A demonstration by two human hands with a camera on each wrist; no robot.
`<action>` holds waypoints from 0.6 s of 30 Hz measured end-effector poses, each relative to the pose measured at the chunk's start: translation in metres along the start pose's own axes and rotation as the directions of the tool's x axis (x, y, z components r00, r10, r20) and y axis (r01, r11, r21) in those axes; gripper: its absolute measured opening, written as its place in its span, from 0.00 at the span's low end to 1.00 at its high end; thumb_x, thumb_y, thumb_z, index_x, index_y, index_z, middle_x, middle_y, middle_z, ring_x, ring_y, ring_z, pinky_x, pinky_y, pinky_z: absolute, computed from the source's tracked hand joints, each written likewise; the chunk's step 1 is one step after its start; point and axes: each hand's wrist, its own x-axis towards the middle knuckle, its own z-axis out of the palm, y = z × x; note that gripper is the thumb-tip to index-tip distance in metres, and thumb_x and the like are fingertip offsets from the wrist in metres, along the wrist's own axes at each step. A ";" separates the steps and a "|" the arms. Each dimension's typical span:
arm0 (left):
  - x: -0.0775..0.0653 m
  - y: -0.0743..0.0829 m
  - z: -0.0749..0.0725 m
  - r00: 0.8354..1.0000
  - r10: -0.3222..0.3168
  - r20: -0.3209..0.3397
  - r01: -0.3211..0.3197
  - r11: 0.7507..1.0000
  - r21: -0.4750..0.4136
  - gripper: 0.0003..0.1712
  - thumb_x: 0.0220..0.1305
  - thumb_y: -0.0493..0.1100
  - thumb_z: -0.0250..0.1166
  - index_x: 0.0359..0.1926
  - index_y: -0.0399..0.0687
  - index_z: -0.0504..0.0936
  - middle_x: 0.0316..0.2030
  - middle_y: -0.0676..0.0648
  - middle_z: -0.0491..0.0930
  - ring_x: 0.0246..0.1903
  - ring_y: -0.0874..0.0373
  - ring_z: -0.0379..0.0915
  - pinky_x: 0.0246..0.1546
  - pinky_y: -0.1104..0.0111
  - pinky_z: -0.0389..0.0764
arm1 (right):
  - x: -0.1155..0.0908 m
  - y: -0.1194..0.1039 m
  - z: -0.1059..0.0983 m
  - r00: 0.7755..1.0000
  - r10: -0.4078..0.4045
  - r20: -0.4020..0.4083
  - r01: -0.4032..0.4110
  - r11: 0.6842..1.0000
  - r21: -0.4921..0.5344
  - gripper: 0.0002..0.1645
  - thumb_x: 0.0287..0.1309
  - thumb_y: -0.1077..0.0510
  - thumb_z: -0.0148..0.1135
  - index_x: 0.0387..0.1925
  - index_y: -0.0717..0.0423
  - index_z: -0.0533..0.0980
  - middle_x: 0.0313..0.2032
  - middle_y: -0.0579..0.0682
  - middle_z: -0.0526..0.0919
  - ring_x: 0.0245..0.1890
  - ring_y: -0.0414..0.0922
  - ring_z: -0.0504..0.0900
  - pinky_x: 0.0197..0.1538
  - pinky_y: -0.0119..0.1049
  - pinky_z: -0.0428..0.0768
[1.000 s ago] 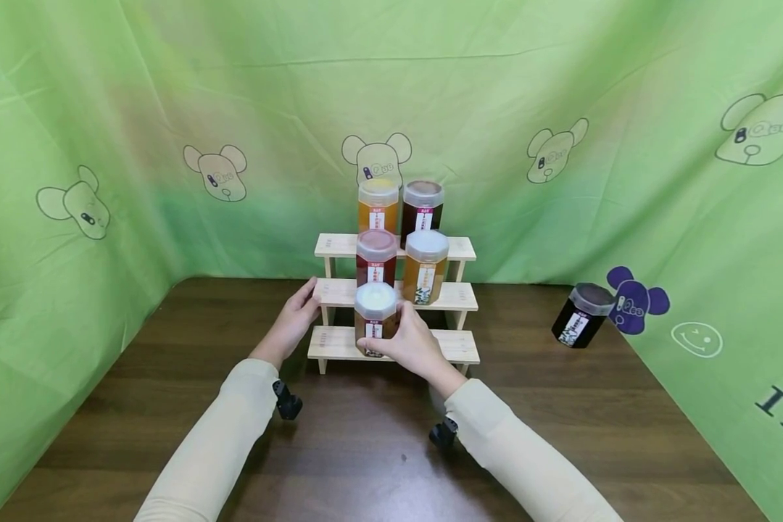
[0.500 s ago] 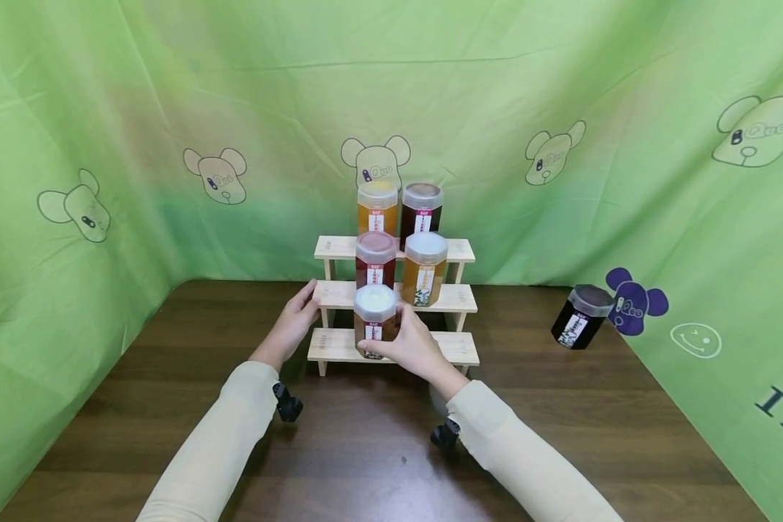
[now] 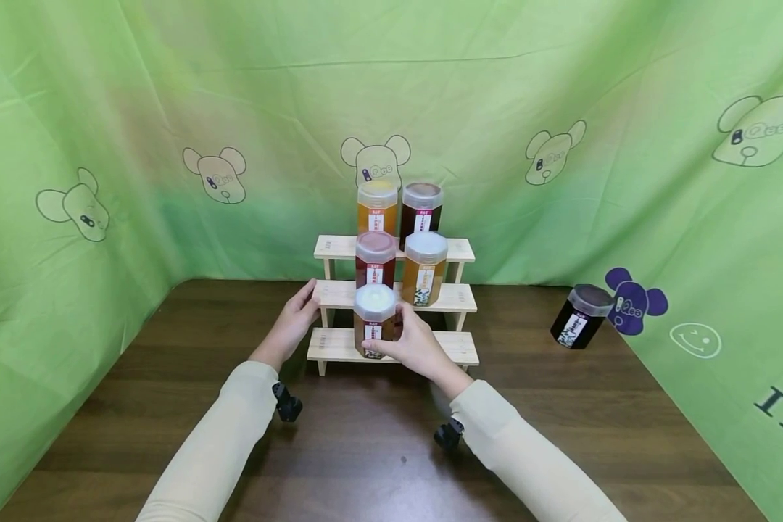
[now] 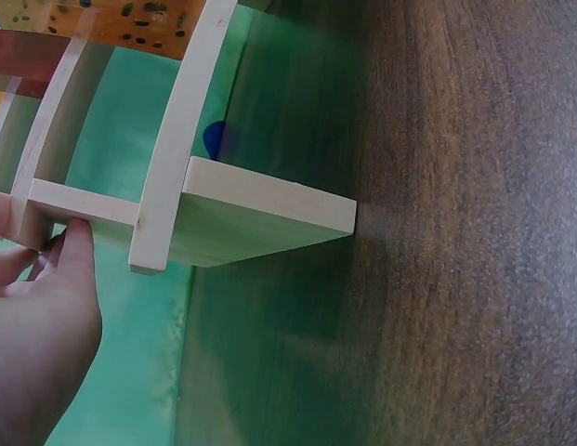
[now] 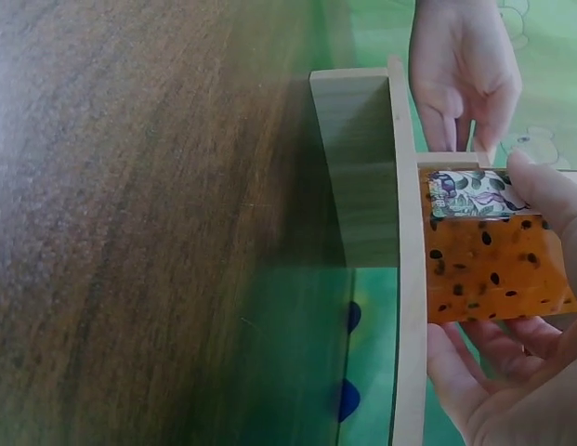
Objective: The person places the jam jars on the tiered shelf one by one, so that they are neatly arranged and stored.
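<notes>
A three-step wooden display stand (image 3: 329, 344) stands on the table. On its lowest step sits a jar (image 3: 376, 328) with a pale lid; the right wrist view shows orange contents with dark seeds (image 5: 497, 269). My right hand (image 3: 420, 344) holds this jar, thumb across the front label and fingers at its right side. At the left end of the middle step, my left hand (image 3: 293, 322) pinches the wood between thumb and fingers (image 4: 76, 255). Behind the held jar, the middle step carries a red jar (image 3: 375, 250) and an amber jar (image 3: 425, 270).
The top step bears a yellow-orange jar (image 3: 377, 206) and a dark jar (image 3: 421, 210). Another dark jar (image 3: 581, 317) stands apart on the brown table (image 3: 365, 471), to the right. Green printed cloth (image 3: 267, 94) hangs behind and at both sides.
My right thumb has slid slightly to the right on the jar's front, and the right wrist has shifted a little right. The left hand, the stand and the jars look still.
</notes>
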 end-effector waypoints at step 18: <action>0.001 -0.001 0.000 0.999 0.033 -0.006 -0.034 0.998 -0.048 0.32 0.82 0.36 0.41 0.79 0.38 0.43 0.78 0.37 0.42 0.74 0.45 0.49 0.72 0.57 0.58 | -0.011 0.009 -0.025 0.995 0.000 0.096 -0.003 1.000 0.031 0.43 0.51 0.49 0.79 0.64 0.57 0.67 0.55 0.55 0.80 0.52 0.52 0.80 0.56 0.45 0.81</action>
